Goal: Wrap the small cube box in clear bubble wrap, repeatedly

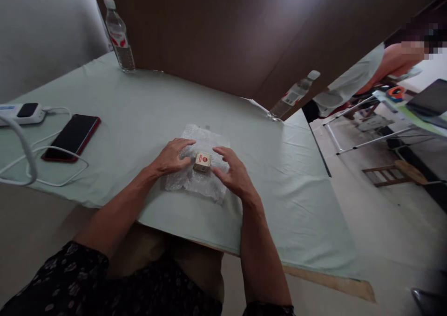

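Note:
A small cream box with red print sits on a sheet of bubble wrap spread over the table. To the box's left is my left hand, fingers stretched toward it and thumb close to its side. My right hand is on the opposite side, its fingers and thumb apart. Neither hand appears to grip the box; whether either one touches the wrap I cannot tell.
A phone, a white cable and a power strip lie at left on the pale green tablecloth. Water bottles stand by the brown panel. Another person is beyond, near a second table.

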Demonstrator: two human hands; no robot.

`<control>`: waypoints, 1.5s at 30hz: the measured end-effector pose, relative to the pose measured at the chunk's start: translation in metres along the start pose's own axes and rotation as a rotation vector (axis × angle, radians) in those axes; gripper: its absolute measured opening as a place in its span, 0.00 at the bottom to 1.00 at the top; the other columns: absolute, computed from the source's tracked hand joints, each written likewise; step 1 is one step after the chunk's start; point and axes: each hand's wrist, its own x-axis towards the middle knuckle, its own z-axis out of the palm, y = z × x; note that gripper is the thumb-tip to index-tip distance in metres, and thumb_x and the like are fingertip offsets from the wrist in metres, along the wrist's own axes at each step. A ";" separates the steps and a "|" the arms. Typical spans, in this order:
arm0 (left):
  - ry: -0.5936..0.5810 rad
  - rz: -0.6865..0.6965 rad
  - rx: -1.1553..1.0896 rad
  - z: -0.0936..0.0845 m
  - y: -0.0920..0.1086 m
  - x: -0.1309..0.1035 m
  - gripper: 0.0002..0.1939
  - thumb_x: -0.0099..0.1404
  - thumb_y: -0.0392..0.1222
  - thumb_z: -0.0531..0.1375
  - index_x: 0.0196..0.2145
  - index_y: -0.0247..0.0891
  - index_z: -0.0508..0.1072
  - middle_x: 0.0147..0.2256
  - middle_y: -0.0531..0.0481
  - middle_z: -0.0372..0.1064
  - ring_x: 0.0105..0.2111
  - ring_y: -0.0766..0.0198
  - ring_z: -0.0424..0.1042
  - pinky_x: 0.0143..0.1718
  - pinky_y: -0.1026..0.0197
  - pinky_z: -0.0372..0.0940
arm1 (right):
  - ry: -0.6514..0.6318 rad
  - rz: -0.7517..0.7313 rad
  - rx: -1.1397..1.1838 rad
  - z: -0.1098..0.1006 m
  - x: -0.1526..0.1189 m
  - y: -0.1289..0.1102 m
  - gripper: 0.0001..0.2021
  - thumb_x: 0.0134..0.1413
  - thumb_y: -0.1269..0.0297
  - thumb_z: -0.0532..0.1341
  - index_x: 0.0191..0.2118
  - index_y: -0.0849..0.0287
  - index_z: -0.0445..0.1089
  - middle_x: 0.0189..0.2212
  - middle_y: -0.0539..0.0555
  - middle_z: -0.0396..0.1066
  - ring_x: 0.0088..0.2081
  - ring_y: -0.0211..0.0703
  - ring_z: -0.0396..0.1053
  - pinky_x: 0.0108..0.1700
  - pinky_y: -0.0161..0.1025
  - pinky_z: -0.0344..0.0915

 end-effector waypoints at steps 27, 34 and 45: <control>-0.049 -0.023 -0.351 0.000 0.015 -0.001 0.18 0.54 0.52 0.66 0.38 0.38 0.77 0.50 0.41 0.76 0.50 0.51 0.74 0.53 0.52 0.66 | 0.083 0.006 -0.108 0.016 0.017 -0.001 0.06 0.60 0.64 0.61 0.33 0.56 0.73 0.47 0.59 0.77 0.50 0.50 0.73 0.51 0.47 0.65; 0.031 -0.160 -0.469 0.013 0.024 -0.001 0.14 0.60 0.51 0.61 0.26 0.37 0.73 0.45 0.41 0.78 0.40 0.59 0.76 0.42 0.59 0.67 | 0.094 0.194 0.246 0.031 0.023 0.014 0.07 0.55 0.58 0.61 0.32 0.56 0.72 0.40 0.55 0.79 0.43 0.45 0.75 0.49 0.43 0.67; 0.056 -0.208 -0.543 0.016 0.023 0.000 0.16 0.57 0.51 0.63 0.23 0.36 0.71 0.40 0.44 0.78 0.33 0.65 0.72 0.36 0.63 0.63 | 0.187 0.222 0.259 0.040 0.017 0.007 0.08 0.54 0.57 0.61 0.31 0.56 0.72 0.33 0.52 0.78 0.36 0.42 0.73 0.44 0.40 0.67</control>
